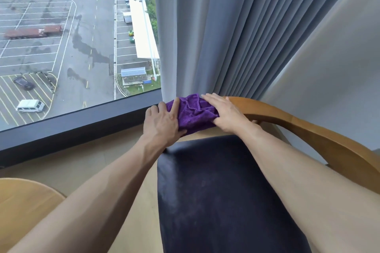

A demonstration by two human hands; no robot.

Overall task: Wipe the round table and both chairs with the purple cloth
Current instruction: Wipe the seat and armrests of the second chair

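Both-handed: left hand (162,123) grips purple cloth (193,114); right hand (224,114) presses flat at 3 o'clock, atop wooden chair rail (287,121) beside grey curtain (236,26).

Head view, steeply downward, seemingly close above chair (226,191)

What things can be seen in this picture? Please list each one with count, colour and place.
purple cloth: one, purple, on the end of the chair's wooden rail, under both hands.
chair: one, dark seat with curved wooden rail, centre and right.
round table: one, light wood, edge at bottom left.
curtain: one, grey, hanging at upper right.
window: one, dark lower frame, upper left, looking down on a car park.
floor: light wood, between window and chair.
left hand: one, fingers curled round the cloth's left end.
right hand: one, flat on the cloth.
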